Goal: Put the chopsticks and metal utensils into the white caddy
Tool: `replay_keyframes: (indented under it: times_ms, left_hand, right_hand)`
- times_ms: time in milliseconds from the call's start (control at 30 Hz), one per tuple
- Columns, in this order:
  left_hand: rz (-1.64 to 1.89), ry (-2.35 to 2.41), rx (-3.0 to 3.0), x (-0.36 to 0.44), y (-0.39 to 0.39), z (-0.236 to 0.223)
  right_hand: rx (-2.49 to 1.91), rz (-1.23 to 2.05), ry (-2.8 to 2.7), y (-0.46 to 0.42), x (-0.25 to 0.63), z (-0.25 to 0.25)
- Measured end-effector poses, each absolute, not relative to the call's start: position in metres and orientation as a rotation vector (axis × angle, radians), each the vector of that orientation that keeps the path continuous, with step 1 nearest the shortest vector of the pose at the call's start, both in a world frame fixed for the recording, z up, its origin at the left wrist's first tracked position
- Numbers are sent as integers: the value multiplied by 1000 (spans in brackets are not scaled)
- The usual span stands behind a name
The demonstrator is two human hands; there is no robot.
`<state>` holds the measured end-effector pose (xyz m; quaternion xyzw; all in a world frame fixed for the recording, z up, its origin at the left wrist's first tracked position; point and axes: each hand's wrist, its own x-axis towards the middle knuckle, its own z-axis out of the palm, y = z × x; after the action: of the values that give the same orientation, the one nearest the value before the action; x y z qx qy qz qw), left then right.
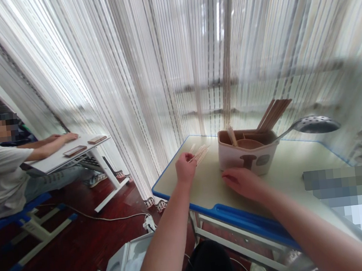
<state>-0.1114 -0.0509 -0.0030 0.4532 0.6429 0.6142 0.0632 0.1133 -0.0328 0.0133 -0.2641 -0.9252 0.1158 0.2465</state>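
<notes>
My left hand (pixel 186 166) is closed on a small bundle of thin, pale wooden sticks (pixel 201 154) that fan out to the right just above the table. My right hand (pixel 242 182) is at the front of a cream and brown utensil holder (pixel 228 158), fingers loosely curved and no object visible in them; whether it touches the holder I cannot tell. The holder stands upright with compartments. From its back rise several brown wooden chopsticks (pixel 275 115). A slotted metal skimmer (pixel 317 124) leans out to the right, and a pale bundle (pixel 232 135) stands at the left.
The holder stands on a cream table (pixel 206 189) with a blue edge, before a striped string curtain (pixel 148 70). Another person (pixel 1 180) sits at a white desk (pixel 52 159) on the left. A grey-white box (pixel 120 267) and cables lie on the dark red floor.
</notes>
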Motion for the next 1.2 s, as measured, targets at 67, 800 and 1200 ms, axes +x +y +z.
replay_keyframes:
  times_ms: [67, 800, 1200]
  left_hand:
    - [1846, 1871, 1344, -110, -52, -1]
    - [2307, 1210, 1182, -99, -65, 25]
    - [2371, 797, 660, -107, -68, 33]
  right_hand:
    - [-715, 313, -2520, -33, 113, 13]
    - [-621, 298, -2301, -35, 107, 15]
    - [-694, 154, -2204, -38, 102, 18]
